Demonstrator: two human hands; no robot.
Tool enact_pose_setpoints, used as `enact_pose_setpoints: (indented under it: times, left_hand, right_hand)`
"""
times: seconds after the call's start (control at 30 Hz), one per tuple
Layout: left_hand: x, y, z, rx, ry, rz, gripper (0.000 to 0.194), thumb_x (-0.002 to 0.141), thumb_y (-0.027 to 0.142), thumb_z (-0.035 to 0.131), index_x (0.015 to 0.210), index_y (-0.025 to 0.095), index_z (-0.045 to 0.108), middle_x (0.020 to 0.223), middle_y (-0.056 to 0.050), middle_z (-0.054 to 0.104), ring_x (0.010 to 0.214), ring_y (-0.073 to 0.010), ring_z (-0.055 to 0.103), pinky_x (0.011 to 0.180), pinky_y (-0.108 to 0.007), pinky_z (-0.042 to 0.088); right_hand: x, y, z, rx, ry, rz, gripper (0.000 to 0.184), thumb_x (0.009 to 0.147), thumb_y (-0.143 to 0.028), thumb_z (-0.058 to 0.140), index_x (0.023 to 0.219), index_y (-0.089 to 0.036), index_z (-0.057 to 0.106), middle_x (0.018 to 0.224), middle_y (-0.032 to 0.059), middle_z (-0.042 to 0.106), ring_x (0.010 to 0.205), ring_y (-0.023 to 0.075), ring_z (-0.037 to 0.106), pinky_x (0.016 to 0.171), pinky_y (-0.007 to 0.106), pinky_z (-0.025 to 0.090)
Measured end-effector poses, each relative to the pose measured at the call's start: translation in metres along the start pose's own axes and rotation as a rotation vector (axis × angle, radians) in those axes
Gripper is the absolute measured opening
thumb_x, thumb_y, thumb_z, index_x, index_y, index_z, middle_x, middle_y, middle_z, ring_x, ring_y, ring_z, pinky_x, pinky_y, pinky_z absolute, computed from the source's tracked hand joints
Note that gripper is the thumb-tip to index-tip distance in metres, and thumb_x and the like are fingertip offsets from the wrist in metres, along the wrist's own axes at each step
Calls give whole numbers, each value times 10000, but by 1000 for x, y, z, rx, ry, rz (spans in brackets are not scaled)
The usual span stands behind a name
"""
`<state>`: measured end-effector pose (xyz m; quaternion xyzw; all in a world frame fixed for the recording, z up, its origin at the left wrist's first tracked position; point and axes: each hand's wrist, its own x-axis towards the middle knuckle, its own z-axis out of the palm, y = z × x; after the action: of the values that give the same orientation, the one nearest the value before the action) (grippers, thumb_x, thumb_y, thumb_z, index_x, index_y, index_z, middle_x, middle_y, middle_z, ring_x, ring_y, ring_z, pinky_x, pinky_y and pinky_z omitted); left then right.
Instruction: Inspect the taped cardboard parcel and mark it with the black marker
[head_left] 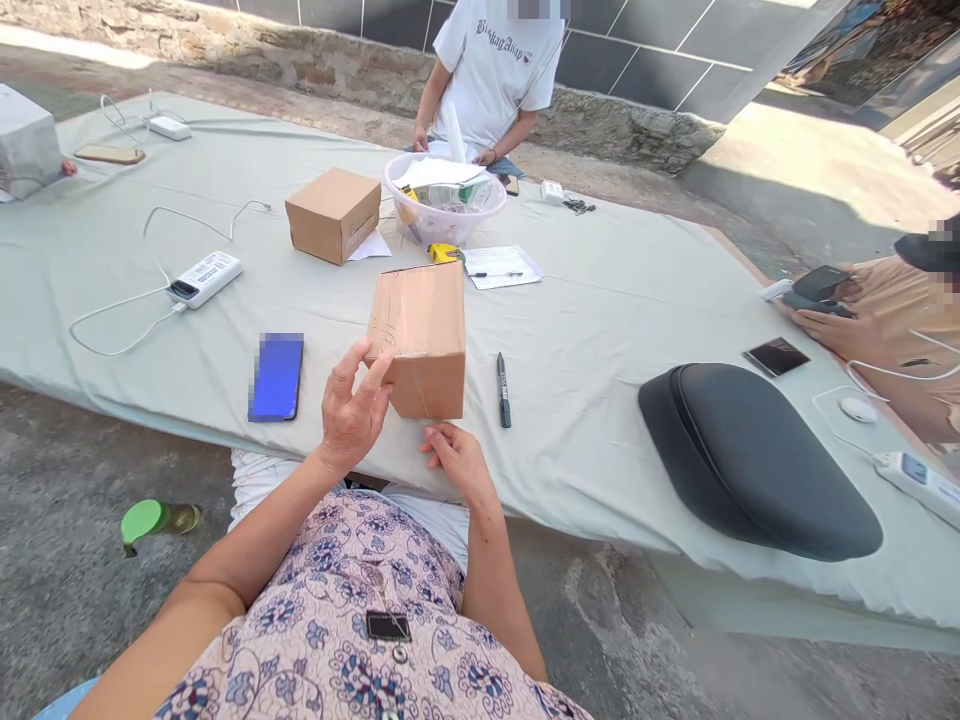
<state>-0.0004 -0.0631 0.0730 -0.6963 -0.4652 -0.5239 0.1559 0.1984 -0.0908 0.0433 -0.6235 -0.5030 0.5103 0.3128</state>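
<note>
A taped brown cardboard box [421, 335] stands on the pale green cloth-covered table [600, 330] right in front of me. My left hand [352, 405] is raised at the box's near left corner, fingers spread, fingertips touching or almost touching its side. My right hand [454, 458] rests at the table's front edge just below the box, fingers loosely curled, holding nothing I can see. A black marker pen [503, 390] lies to the right of the box. A blue phone [277, 376] lies to its left.
A second cardboard box [334, 213] and a clear basin [444, 200] with papers stand farther back. A white power bank [204, 279] with cables lies left, a dark seat cushion [757, 460] right. One person sits across the table, another at the right with a phone.
</note>
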Motion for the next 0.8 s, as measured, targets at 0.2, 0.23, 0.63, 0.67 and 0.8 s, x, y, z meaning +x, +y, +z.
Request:
enact_pose_setpoints:
  times: [0.2,0.23,0.63,0.67,0.8]
  left_hand:
    - [8,6,-5,-77,38,45,402,993,151,523,1374,264,587,1380,-143,581,1280,-228,612,963,-337,564]
    - [10,7,-5,-86,33,49,406,994,151,518,1374,274,590,1373,-136,586,1268,-223,617,971,-343,559]
    - [11,42,-8,-195,-31,152,466,964,134,525,1372,347,598,1314,-95,624,1201,-218,623,981,-377,554]
    - [11,43,-8,-199,-34,157,455,962,133,531,1358,342,609,1309,-93,627,1191,-217,624,980,-376,556]
    - [12,46,-3,-266,-50,152,433,953,123,552,1330,315,639,1306,-91,641,1216,-217,606,1014,-376,539]
  right_hand:
    - [-4,-2,-31,-140,263,-66,329,866,-493,521,872,-202,674,730,30,734,628,185,664,673,331,497]
    - [-6,-4,-34,-117,350,-104,360,873,-513,521,946,-198,680,790,47,750,680,197,681,719,353,518]
    - [-33,-42,-23,-4,623,-847,579,956,-535,543,1477,-302,442,1576,147,421,1497,316,417,1095,548,498]
    - [-32,-43,-21,-36,630,-859,572,955,-539,547,1465,-299,454,1576,148,416,1504,318,405,1110,558,483]
    - [-25,-50,-18,-107,704,-830,458,945,-540,565,1307,-259,560,1488,155,482,1447,308,464,1103,545,482]
